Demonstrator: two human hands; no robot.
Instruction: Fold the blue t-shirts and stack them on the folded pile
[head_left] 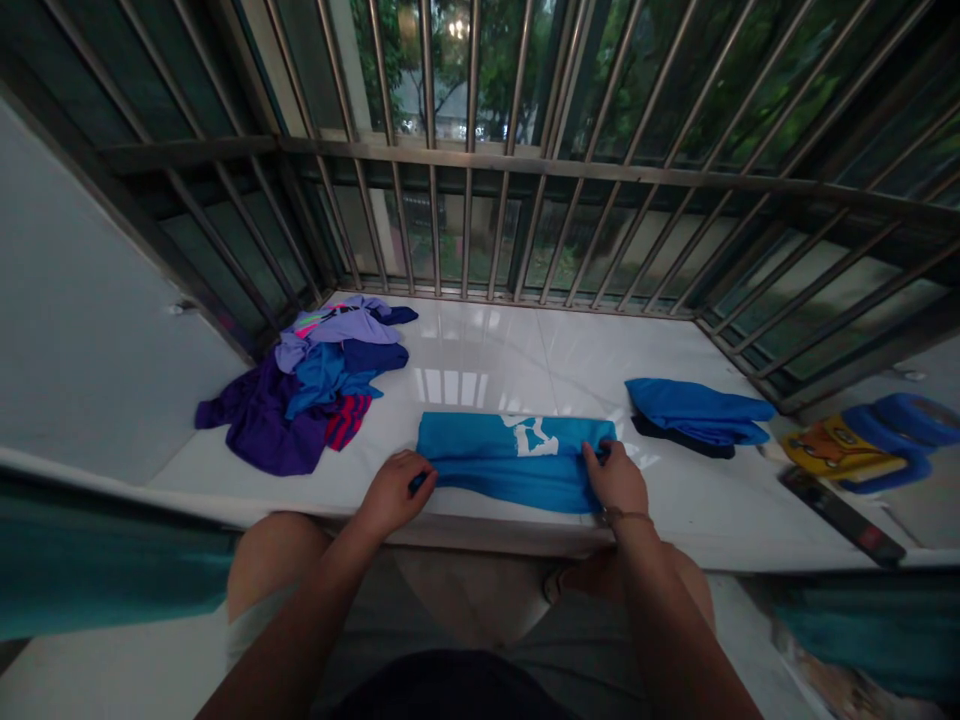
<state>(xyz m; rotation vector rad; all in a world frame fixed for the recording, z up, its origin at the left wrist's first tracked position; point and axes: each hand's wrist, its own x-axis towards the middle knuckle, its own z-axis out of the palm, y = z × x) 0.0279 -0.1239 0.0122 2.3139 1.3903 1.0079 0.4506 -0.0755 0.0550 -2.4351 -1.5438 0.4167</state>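
In front of me a blue garment with a white print (495, 480) lies folded into a long strip on the white sill. My left hand (401, 490) pinches its left end, with a bit of the cloth showing between thumb and fingers. At the other end my right hand (616, 475) grips the right edge, fingers curled over the fabric. A dark band circles the right wrist. The garment's exact kind cannot be made out. Its near edge sags slightly toward the front of the sill.
A rumpled heap of purple, blue and striped clothes (300, 400) lies at left. Folded blue and dark clothes (697, 415) rest at right, near a black remote control (844, 515) and a yellow and blue container (847, 445). Metal window bars (480, 160) enclose the sill's far side.
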